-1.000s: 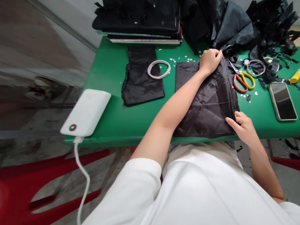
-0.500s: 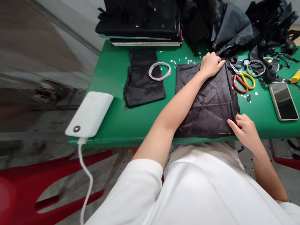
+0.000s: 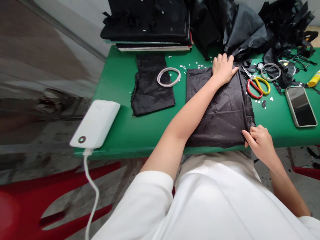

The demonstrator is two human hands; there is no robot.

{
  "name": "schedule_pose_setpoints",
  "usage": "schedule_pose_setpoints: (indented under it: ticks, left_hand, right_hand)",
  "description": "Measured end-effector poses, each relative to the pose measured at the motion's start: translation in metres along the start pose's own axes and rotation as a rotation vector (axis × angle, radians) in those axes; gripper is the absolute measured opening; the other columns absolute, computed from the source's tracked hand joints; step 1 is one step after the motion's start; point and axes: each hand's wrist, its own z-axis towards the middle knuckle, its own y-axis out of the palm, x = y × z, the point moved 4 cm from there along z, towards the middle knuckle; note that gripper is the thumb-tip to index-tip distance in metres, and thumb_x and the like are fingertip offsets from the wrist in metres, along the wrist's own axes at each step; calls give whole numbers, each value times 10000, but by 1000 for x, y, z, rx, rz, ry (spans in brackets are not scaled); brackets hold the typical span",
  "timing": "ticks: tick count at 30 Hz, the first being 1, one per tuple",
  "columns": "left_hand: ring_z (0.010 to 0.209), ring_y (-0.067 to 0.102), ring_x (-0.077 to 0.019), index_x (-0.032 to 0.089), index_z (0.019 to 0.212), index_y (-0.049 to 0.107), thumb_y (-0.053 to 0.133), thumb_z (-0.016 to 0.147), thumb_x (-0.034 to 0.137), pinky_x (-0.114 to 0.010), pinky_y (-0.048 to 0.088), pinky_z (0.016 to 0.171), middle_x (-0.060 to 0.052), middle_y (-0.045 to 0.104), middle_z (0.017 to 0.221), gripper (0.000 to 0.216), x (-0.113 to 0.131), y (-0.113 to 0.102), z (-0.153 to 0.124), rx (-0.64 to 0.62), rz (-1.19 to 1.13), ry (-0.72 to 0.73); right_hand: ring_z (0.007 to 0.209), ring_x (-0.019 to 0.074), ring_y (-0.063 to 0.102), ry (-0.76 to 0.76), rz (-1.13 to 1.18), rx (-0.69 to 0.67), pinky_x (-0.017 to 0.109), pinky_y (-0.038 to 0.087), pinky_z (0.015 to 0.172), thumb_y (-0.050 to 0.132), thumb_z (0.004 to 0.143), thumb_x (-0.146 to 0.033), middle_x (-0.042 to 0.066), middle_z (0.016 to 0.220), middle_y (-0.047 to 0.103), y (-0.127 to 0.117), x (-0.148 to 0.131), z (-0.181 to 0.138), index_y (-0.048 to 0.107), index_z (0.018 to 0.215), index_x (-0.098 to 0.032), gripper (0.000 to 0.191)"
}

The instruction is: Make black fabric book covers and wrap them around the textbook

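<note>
A folded black fabric sheet [image 3: 220, 110] lies flat on the green table [image 3: 140, 130] in front of me. My left hand [image 3: 223, 68] rests on its far right corner with the fingers stretched out flat. My right hand [image 3: 258, 141] pinches the sheet's near right corner at the table's front edge. A second, narrower black fabric piece [image 3: 152, 86] lies to the left with a white ring [image 3: 169, 76] on its far right corner.
Red-and-yellow scissors [image 3: 257, 86], a phone [image 3: 300, 106], more rings [image 3: 270, 71] and black scraps lie at the right. A stack of black material [image 3: 147, 23] sits at the back. A white power bank [image 3: 96, 123] with a cable overhangs the near left edge. Red chair below.
My left hand has flattened from a curled grip onto the sheet's far corner. My right hand has slid slightly toward me and closed on the near corner.
</note>
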Motion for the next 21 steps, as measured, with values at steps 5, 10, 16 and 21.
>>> schedule_pose_setpoints:
  ticks: [5, 10, 16, 21]
  left_hand:
    - [1242, 482, -321, 297, 1232, 607, 520, 914, 447, -495, 367, 1028, -110, 651, 1242, 363, 4, -19, -3, 15, -29, 10]
    - [1222, 507, -307, 229, 1178, 649, 443, 982, 382, -514, 368, 1028, -106, 684, 1220, 323, 17, -87, -2, 51, -61, 92]
    - [949, 658, -232, 213, 1111, 664, 461, 1016, 353, -357, 439, 835, -62, 706, 982, 264, 44, -169, -46, -59, -65, 145]
    - [991, 675, -287, 144, 1209, 619, 456, 1043, 400, -357, 413, 789, -104, 724, 979, 346, 61, -166, -121, -360, 267, 350]
  right_hand:
    - [667, 173, 442, -4, 30, -2, 358, 281, 710, 461, 1016, -476, 22, 538, 474, -1, 0, 2, 576, 427, -228, 649]
    - [655, 170, 434, -19, 16, 24, 356, 267, 698, 488, 1002, -439, 14, 518, 431, 1, 1, 2, 539, 414, -220, 629]
    - [653, 170, 409, -72, 42, 62, 353, 260, 680, 561, 950, -475, 1, 543, 409, 0, 2, -3, 421, 461, -210, 573]
    - [657, 175, 406, -143, 74, 42, 349, 251, 663, 580, 919, -456, -10, 571, 403, -5, 1, -6, 330, 561, -221, 496]
